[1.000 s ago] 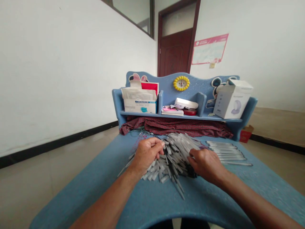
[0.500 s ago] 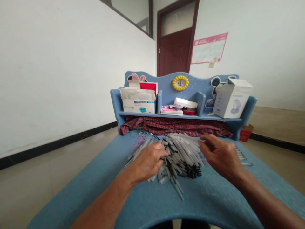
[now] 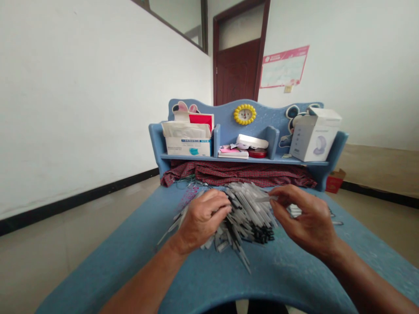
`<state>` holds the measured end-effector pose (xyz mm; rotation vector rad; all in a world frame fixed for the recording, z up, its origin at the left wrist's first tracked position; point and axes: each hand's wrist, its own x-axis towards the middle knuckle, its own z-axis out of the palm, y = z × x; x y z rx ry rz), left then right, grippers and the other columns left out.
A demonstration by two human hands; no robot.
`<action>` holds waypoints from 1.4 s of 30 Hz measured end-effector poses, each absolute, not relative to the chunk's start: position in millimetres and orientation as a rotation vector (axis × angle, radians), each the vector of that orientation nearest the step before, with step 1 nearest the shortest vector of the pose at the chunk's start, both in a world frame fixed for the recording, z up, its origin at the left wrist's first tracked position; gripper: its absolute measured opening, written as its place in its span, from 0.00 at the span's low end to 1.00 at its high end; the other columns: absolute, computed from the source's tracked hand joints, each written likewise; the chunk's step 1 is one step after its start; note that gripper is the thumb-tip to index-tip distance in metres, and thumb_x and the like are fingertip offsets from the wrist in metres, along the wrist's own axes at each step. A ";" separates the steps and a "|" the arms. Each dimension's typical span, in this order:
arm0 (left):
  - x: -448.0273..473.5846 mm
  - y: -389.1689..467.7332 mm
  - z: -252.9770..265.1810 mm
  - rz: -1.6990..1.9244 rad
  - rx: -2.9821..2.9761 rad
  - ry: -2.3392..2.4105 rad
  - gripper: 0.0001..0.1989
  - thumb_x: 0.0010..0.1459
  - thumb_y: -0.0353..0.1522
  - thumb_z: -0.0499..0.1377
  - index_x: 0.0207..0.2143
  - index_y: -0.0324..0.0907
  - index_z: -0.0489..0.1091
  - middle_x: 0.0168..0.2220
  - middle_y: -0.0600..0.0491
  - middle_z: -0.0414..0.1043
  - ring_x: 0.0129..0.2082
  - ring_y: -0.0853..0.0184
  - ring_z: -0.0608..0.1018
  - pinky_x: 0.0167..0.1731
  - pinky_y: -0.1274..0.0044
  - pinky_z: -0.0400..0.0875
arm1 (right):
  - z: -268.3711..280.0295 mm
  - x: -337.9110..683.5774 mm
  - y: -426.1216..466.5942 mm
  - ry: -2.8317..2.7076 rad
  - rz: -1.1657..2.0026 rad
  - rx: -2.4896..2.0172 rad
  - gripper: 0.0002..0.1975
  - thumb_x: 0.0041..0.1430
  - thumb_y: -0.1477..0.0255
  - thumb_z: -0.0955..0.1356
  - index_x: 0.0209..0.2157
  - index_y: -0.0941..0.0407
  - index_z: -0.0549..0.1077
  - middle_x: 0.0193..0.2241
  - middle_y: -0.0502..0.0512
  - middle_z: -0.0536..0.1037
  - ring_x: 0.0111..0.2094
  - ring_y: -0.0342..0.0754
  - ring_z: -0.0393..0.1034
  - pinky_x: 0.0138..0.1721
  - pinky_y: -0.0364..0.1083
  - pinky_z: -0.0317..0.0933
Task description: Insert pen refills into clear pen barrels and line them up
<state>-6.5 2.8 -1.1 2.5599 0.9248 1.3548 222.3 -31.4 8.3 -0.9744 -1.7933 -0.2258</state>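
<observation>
A heap of thin frosted-white plastic tubes (image 3: 250, 209), mixed with black pieces and black ends, lies in the middle of the blue desk. My left hand (image 3: 204, 218) is over the heap's left side, thumb and fingers pinched together; whatever lies between them is hidden. To the right, my right hand (image 3: 304, 218) pinches one pale, translucent tube (image 3: 263, 199) between thumb and forefinger, its length pointing left above the heap. Partly covered by that hand, several slim pen-like pieces (image 3: 337, 223) lie in a row on the desk.
Behind the heap, folded checked cloth (image 3: 242, 173) lies under the blue desk shelf (image 3: 193, 158). On the shelf stand a face-mask box (image 3: 186, 146), some papers (image 3: 233, 153), a red round tin (image 3: 257, 153) and a white carton (image 3: 314, 137). The blue desk (image 3: 131, 244) curves inward at the front.
My right hand now shows a pale tube in its pinch, and its fingers have opened away from the palm. My left hand has shifted slightly left over the heap. The view has turned slightly.
</observation>
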 end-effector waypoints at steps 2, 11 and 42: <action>-5.6 -1.3 3.8 1.471 2.390 0.943 0.05 0.55 0.30 0.58 0.30 0.41 0.74 0.31 0.49 0.74 0.34 0.66 0.75 0.37 0.76 0.69 | 7.8 220.7 -33.7 -1.802 -0.206 -0.970 0.06 0.54 0.75 0.65 0.35 0.55 0.71 0.22 0.48 0.75 0.22 0.41 0.70 0.27 0.40 0.63; -6.4 -12.3 17.1 1.730 1.474 0.698 0.03 0.45 0.29 0.65 0.27 0.41 0.75 0.29 0.53 0.73 0.22 0.72 0.71 0.21 0.80 0.65 | -5.8 201.0 -21.3 -1.955 -0.282 -0.898 0.04 0.58 0.75 0.63 0.36 0.57 0.68 0.20 0.47 0.72 0.19 0.39 0.68 0.25 0.39 0.59; -10.5 -15.2 23.2 1.755 1.397 0.571 0.03 0.44 0.26 0.66 0.26 0.39 0.76 0.28 0.52 0.74 0.23 0.72 0.73 0.22 0.80 0.69 | -17.2 187.4 -5.6 -2.160 -0.426 -0.940 0.08 0.62 0.73 0.61 0.35 0.58 0.71 0.24 0.52 0.72 0.27 0.44 0.68 0.30 0.41 0.57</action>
